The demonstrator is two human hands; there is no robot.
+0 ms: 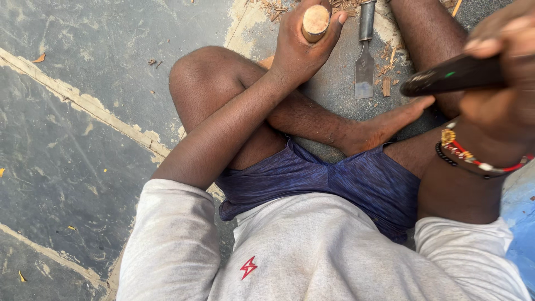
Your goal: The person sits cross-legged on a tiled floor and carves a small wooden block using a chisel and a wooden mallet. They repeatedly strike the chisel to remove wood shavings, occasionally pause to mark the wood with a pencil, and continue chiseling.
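A round wooden handle (316, 22) stands at twelve o'clock in the view, its cut end facing up, with the left hand (301, 47) wrapped closed around it. Just toward three o'clock, a flat steel chisel (365, 64) lies on the grey stone floor (83, 139) among wood chips (387, 83). At two o'clock the right hand (501, 83), blurred, is closed around a dark slim object (451, 75).
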